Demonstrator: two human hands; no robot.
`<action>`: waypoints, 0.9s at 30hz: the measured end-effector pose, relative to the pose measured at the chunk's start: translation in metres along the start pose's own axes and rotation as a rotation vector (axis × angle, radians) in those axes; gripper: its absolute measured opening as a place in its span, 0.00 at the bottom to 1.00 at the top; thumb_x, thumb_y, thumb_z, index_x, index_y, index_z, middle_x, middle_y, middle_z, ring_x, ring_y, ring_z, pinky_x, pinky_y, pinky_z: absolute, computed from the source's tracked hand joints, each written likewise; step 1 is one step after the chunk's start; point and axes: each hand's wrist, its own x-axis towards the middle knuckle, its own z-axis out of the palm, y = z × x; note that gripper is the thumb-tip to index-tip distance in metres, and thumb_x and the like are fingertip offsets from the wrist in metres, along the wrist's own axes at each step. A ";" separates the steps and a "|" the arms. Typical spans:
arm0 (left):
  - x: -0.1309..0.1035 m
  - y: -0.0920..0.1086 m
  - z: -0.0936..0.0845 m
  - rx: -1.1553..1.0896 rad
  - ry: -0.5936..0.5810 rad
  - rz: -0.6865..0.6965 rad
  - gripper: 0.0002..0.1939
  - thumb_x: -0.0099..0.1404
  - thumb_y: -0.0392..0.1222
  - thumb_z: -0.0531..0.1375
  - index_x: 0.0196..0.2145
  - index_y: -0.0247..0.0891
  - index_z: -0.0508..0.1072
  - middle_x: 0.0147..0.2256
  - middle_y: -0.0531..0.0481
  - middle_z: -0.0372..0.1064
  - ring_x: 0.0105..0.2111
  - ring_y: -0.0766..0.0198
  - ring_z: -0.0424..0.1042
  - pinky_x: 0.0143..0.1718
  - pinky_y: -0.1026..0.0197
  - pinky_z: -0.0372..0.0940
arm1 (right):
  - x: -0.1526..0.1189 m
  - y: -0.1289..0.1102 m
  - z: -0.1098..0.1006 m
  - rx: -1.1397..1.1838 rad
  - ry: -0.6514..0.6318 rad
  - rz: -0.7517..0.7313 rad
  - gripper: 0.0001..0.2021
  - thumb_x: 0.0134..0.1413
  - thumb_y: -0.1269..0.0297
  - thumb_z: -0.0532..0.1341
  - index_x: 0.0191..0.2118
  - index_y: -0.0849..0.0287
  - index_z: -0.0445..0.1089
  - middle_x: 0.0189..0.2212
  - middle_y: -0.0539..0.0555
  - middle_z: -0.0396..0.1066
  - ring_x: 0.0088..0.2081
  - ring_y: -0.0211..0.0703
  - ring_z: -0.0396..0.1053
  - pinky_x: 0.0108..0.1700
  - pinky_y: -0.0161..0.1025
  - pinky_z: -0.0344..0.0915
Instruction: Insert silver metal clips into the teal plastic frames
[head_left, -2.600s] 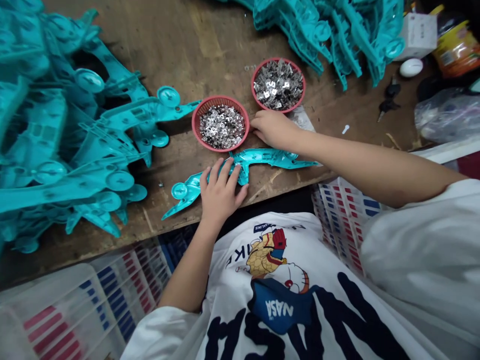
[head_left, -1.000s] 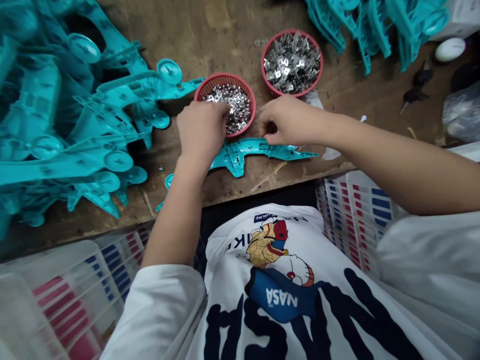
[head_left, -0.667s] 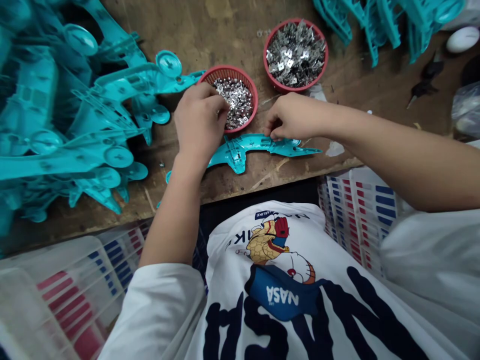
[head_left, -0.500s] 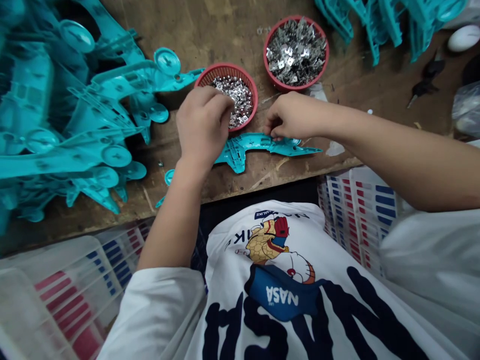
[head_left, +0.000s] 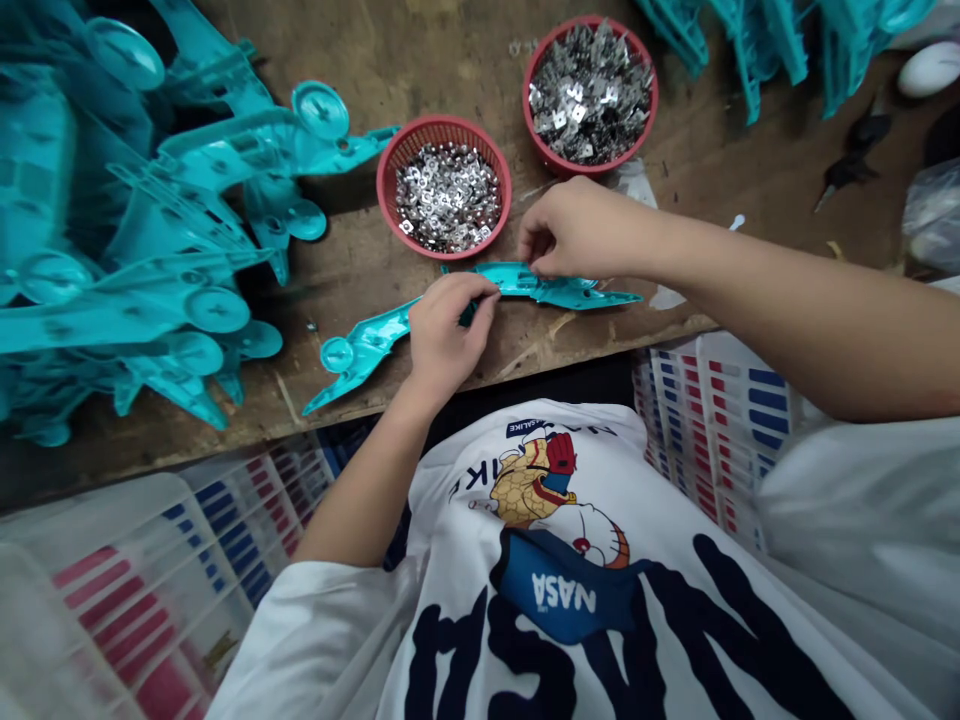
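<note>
A long teal plastic part (head_left: 379,338) lies near the front edge of the table, with a round disc at its left end and a pointed tip at its right. Over its middle, my left hand (head_left: 454,325) is closed in a pinch; whatever its fingertips hold is too small to make out. My right hand (head_left: 566,230) is also closed, its fingertips down at the right half of the part, and what they grip is hidden. Just beyond stands a red basket (head_left: 385,195) of small shiny metal clips (head_left: 450,198).
A second red basket (head_left: 654,90), full of metal pieces, stands farther back. Teal parts (head_left: 135,310) are heaped at the left, with more (head_left: 772,45) at the back right. Keys (head_left: 847,172) and a white rounded object (head_left: 928,70) lie on the right. Plastic crates (head_left: 712,430) stand below the table edge.
My left hand has come from the nearer basket of clips down to the middle of the teal part. My right hand has stayed nearly in place at the part.
</note>
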 end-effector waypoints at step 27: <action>0.002 0.011 0.006 -0.814 -0.025 -0.440 0.31 0.69 0.74 0.76 0.53 0.52 0.72 0.41 0.54 0.80 0.31 0.63 0.80 0.38 0.56 0.84 | -0.022 -0.029 -0.023 0.092 -0.085 -0.420 0.16 0.85 0.58 0.61 0.62 0.54 0.85 0.58 0.58 0.84 0.58 0.49 0.79 0.61 0.44 0.70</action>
